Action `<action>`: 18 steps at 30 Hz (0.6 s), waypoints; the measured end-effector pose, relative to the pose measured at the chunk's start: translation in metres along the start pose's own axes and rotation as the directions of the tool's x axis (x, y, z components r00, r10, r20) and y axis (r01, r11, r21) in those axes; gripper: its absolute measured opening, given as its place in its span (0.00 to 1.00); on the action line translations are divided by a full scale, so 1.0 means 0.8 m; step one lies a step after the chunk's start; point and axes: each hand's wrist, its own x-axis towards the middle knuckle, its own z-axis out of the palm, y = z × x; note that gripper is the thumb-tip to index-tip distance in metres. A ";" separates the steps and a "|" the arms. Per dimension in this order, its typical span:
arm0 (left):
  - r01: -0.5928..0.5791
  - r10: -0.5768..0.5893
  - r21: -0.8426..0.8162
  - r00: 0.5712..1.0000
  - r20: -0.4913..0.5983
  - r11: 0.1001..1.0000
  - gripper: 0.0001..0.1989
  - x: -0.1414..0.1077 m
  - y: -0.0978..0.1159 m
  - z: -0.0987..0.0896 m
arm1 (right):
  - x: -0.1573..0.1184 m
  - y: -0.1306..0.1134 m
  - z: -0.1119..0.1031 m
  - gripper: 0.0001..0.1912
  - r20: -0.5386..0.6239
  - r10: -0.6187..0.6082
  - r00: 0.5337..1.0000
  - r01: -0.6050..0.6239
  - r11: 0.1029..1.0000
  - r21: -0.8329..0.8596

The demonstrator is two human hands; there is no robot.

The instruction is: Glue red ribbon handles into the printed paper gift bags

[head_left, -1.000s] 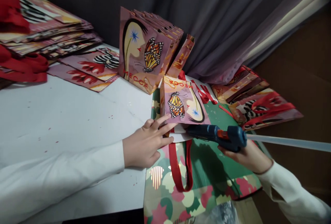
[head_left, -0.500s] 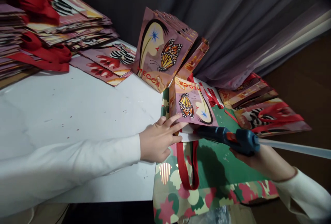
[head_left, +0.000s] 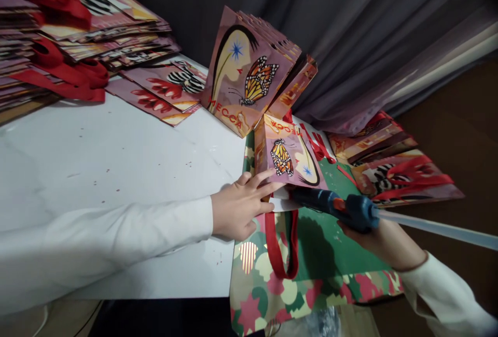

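My left hand [head_left: 243, 207] lies with fingers spread on the near edge of a small pink paper bag [head_left: 290, 155] with a butterfly print. Wrapped round a dark blue glue gun [head_left: 334, 204] is my right hand [head_left: 383, 238]; a long translucent stick [head_left: 436, 228] comes out of the gun's back end. The gun's nozzle is at the bag's opening, its tip hidden by the bag. A red ribbon handle [head_left: 275, 254] hangs from the white inner flap towards me, over a green and camouflage-patterned sheet [head_left: 257, 287].
Upright MECCA bags [head_left: 249, 75] stand behind the small bag. Tall stacks of flat bags [head_left: 116, 36] with red ribbons fill the back left of the white table [head_left: 97, 160]. More bags [head_left: 404, 176] lie at the right, below a dark curtain [head_left: 342, 30].
The right hand and glue gun have shifted slightly left, the nozzle further in at the bag's opening. My left hand stays on the bag's edge.
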 end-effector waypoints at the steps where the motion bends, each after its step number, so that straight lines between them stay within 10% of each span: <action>1: 0.008 -0.008 0.000 1.000 0.006 1.000 0.23 0.000 0.001 0.000 | -0.001 -0.002 0.001 0.15 0.003 -0.006 1.000 0.006 1.000 -0.001; 18: 0.018 -0.017 0.024 1.000 -0.007 1.000 0.23 -0.001 0.005 -0.001 | -0.005 -0.005 -0.012 0.11 -0.004 0.017 1.000 -0.018 0.987 -0.160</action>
